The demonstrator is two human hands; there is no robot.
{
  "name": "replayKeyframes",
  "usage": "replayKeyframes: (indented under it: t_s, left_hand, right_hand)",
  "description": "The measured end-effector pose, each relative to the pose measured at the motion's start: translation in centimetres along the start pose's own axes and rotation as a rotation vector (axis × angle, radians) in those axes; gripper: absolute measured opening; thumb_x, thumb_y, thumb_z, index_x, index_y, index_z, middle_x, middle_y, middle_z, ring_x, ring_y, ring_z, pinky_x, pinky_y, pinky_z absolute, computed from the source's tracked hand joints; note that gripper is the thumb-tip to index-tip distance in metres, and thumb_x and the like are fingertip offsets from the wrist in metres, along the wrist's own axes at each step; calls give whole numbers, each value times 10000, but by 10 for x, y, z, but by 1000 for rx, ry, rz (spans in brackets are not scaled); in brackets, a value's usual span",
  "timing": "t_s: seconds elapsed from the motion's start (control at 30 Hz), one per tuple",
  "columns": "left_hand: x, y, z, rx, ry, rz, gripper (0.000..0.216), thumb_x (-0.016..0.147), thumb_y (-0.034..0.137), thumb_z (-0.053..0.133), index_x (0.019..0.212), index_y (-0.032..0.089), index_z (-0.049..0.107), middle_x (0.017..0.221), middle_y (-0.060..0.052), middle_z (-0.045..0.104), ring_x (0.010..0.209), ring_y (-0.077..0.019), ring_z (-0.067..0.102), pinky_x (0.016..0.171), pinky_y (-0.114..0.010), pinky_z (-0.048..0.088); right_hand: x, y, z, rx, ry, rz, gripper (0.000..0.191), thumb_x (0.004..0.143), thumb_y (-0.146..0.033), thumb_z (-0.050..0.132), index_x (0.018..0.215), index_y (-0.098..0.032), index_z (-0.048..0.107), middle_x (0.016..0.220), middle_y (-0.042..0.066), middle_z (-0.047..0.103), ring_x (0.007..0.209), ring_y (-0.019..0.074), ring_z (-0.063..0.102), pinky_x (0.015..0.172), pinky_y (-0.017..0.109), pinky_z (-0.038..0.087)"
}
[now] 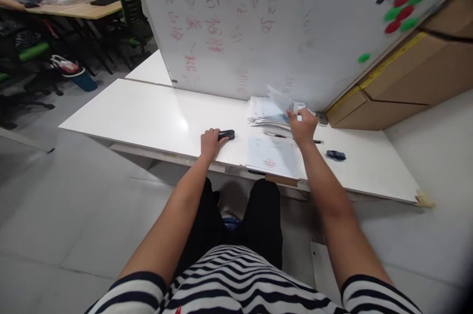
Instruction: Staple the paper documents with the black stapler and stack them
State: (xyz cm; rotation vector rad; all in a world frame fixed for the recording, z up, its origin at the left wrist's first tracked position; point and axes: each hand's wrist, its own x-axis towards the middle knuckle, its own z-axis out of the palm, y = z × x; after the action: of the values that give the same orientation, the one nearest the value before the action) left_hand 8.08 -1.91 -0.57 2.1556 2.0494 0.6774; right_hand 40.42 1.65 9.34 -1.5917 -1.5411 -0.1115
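On the white table, my left hand [210, 143] is closed around a black object shaped like a stapler [226, 134]. My right hand [303, 125] pinches a sheet of paper [278, 98], whose far edge tilts up over a stack of papers [257, 118]. Nearer to me lies a pale blue printed sheet with a red stamp [272, 156], reaching the table's front edge. A dark pen [318, 142] shows partly beside my right wrist. Farther right rests a small dark blue item [336, 155] that I cannot make out.
A whiteboard [207, 57] with red writing and several magnets stands along the table's [148, 117] back edge. Cardboard boxes [414, 67] are piled at the right. Beyond the left end are a bin [83, 79], a green-black chair [133, 13] and a desk [74, 8] with screens.
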Motion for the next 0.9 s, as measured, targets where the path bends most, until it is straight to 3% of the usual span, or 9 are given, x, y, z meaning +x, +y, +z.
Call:
replayKeyframes:
  t_s: [0.13,0.27,0.37,0.43,0.47,0.6,0.73,0.8,0.9]
  left_hand:
    - [-5,2,-8,-44,172,-37,713,804,579,587,1353,153,427,1472,-221,345,1402,-397,192,1099,-562,114]
    - [-19,20,-24,-278,211,41,858,746,671,593,1383,131,396,1533,-231,226,1446,-383,75,1136,-557,28]
    - [-49,50,-33,-701,95,70,759,834,728,374,1332,159,439,1466,-211,365,1405,-324,266,1129,-510,201]
    - [-79,72,-33,-1062,-141,2,735,869,728,246,1346,193,405,1404,-191,453,1311,-286,426,1044,-484,361]
    - [-95,83,-31,-1196,-270,-75,742,854,738,291,1378,216,358,1421,-184,439,1298,-281,445,1004,-472,408]
    - [-151,111,-20,-1373,-476,-431,934,714,680,639,1447,281,221,1563,-163,199,1395,-295,310,1020,-447,401]
    - [-167,117,-19,-1624,-918,-360,719,791,651,575,1344,212,440,1476,-188,391,1323,-296,432,1069,-470,343]
    - [-166,115,-19,-1638,-947,-334,631,806,588,608,1294,203,499,1437,-183,450,1294,-293,469,1082,-479,322]
    - [-166,113,-14,-1472,-759,-471,627,765,514,699,1291,244,492,1490,-144,391,1376,-289,360,1106,-495,273]
  right_hand:
    - [-80,-43,-77,387,348,217,396,761,-516,677,908,-149,657,855,46,682,853,210,629,826,360,502]
    - [-154,-72,-117,833,569,391,500,760,-442,709,1159,-152,630,1124,76,679,1083,244,619,1001,459,464]
    - [-187,-74,-128,1008,547,501,510,746,-379,737,1195,-163,625,1209,86,656,1136,247,605,1068,497,403]
    - [-200,-69,-129,1091,510,560,512,746,-351,745,1205,-162,622,1241,95,644,1147,243,602,1088,496,381]
    - [-205,-65,-129,1128,494,584,511,753,-347,741,1213,-162,617,1256,97,636,1155,241,599,1094,493,375]
    - [-217,-52,-116,1280,405,687,523,792,-379,704,1263,-187,578,1340,97,579,1226,233,549,1106,482,360]
    - [-229,-48,-97,1440,232,817,512,807,-423,676,1264,-218,569,1394,79,533,1294,225,484,1120,487,334]
    - [-237,-47,-92,1517,165,866,487,819,-431,658,1256,-234,574,1409,61,520,1319,212,457,1133,478,316]
    - [-248,-48,-93,1627,92,970,417,847,-450,619,1218,-259,605,1401,25,530,1342,194,428,1139,458,320]
